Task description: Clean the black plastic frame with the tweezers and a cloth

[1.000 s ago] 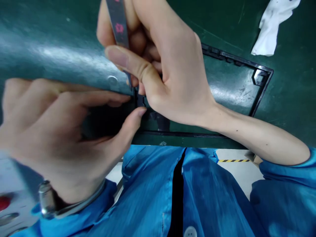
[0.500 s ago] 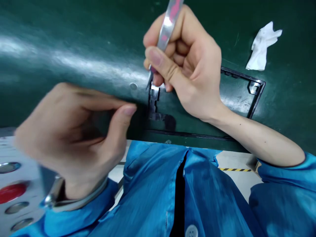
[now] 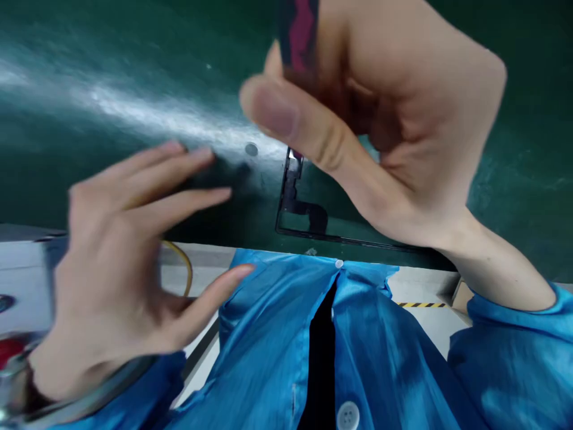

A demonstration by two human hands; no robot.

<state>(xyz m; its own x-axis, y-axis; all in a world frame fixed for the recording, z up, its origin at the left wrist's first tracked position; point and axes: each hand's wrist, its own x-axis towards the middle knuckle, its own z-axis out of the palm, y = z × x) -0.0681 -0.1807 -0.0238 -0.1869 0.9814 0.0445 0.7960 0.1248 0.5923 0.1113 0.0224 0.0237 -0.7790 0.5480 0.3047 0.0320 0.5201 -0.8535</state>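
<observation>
My right hand (image 3: 394, 119) is raised close to the camera, thumb and fingers pinched on a pair of tweezers (image 3: 301, 36) with pink marks. The tips of the tweezers are hidden behind the hand. Below lies a thin black rectangular frame (image 3: 349, 241) on the green table, largely covered by my right hand and forearm. A dark flat strip (image 3: 308, 209), bent at a corner, runs along the frame's left end. To the left, my left hand (image 3: 116, 257) hovers with fingers and thumb spread, slightly blurred, holding nothing.
The green tabletop (image 3: 134, 71) has a small round spot (image 3: 251, 149) left of the frame. At the lower left stands a grey panel (image 3: 27, 280) with a red button (image 3: 11, 351). A yellow cable (image 3: 183, 263) curves below the table edge.
My left hand has opened from a pinch and shifted a little left. My right hand has risen toward the camera with the tweezers, now hiding the white crumpled piece and the frame's right end.
</observation>
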